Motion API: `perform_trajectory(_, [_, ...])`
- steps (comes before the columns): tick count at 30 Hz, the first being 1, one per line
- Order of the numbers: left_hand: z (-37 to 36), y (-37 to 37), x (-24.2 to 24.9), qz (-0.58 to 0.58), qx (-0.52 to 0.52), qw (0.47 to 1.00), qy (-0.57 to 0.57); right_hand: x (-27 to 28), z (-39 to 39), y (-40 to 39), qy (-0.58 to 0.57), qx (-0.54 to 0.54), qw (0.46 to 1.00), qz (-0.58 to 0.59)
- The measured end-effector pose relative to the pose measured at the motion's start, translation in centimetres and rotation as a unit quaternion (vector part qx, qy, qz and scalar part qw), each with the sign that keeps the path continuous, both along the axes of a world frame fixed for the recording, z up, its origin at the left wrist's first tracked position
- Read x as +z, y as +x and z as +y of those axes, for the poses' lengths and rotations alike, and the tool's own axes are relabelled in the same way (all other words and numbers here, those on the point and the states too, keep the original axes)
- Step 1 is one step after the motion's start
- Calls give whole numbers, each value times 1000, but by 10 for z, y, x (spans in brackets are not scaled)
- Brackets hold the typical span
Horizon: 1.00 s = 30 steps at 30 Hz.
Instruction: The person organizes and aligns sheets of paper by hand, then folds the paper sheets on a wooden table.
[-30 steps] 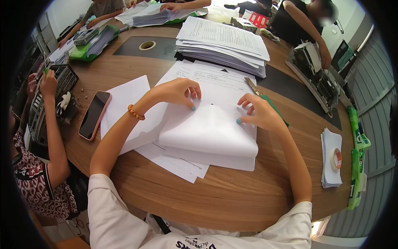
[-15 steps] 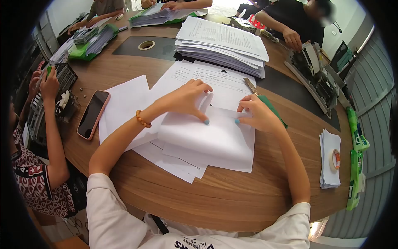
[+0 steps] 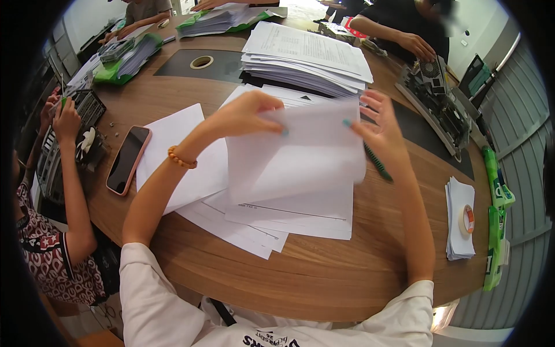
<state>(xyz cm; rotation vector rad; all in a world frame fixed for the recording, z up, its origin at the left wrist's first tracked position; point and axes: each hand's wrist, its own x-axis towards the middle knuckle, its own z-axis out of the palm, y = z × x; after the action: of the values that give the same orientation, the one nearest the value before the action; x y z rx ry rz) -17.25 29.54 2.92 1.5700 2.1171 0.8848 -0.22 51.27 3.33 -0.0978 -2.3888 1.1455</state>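
Observation:
A white sheet of paper (image 3: pixel 295 156) is raised and bowed above other papers, its outline slightly blurred. My left hand (image 3: pixel 248 115), with a beaded bracelet at the wrist, is closed on the sheet's upper left edge, thumb in front. At the upper right edge is my right hand (image 3: pixel 380 124), its fingers spread and its thumb against or just before the paper. Beneath the sheet lie printed pages (image 3: pixel 324 222), and more blank paper (image 3: pixel 185 156) lies to the left. Scissors with a green handle (image 3: pixel 378 163) lie partly hidden behind the sheet and my right hand.
A thick stack of printed pages (image 3: pixel 306 55) stands behind my hands. A phone (image 3: pixel 128 160) lies left; paper slips (image 3: pixel 459 231) with a tape roll (image 3: pixel 467 220) on top lie right. Other people handle device parts at the left and upper right, and papers at the back.
My hands have drawn apart and the sheet has risen, uncovering a printed line on the page below. My right hand has moved up and right, its fingers opening. The scissors are more covered.

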Motion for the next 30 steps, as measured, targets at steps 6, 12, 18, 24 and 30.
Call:
perform_trajectory(6, [5,32,26,-220,107,930,274,35,5,14,-364,43,929,46])
perform_trajectory(12, [9,54,21,-163,21,943,290,33,-11,13,-287,83,952,65])
perform_trajectory(18, [10,50,18,-179,-57,941,282,28,6,18,-464,158,871,17])
perform_trajectory(24, [6,57,26,-261,-57,930,251,37,-10,22,-321,78,943,37])
perform_trajectory(30, [12,66,20,-193,4,927,322,37,-17,20,-329,59,942,31])
